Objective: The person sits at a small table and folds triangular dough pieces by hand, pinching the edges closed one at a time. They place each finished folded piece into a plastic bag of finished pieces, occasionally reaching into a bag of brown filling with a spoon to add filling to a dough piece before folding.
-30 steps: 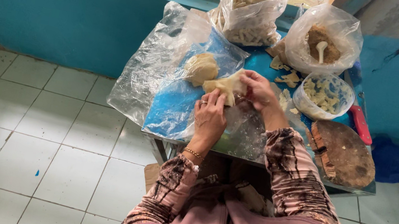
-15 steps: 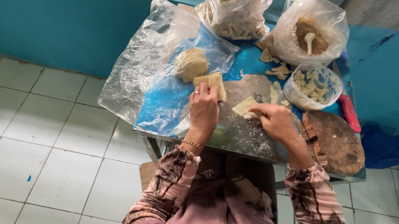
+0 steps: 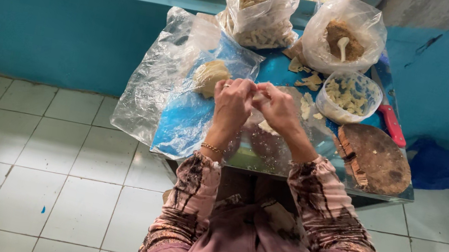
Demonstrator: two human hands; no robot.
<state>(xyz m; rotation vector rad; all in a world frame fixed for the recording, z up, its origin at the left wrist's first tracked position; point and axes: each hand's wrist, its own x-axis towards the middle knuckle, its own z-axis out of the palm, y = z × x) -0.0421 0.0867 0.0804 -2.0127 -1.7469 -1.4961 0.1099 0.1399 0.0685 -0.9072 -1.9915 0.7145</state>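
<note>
My left hand [image 3: 233,102] and my right hand [image 3: 278,108] meet over the middle of a small blue table [image 3: 283,72], fingers pinched together on a pale piece of dough [image 3: 261,95]. Most of that piece is hidden by my fingers. A round lump of dough [image 3: 210,76] lies just left of my left hand on clear plastic sheeting [image 3: 161,84]. Another pale dough piece [image 3: 266,126] lies on the table under my right wrist.
At the back stand a clear bag of finger-shaped pieces [image 3: 261,6] and a bag of brown filling with a spoon [image 3: 342,39]. A plastic bowl of pieces [image 3: 348,97], a red-handled knife [image 3: 392,125] and a round wooden board [image 3: 375,159] sit to the right. White floor tiles surround the table.
My hands were apart, each by a flat dough piece; now they have come together on one piece. The view shifted slightly to the right.
</note>
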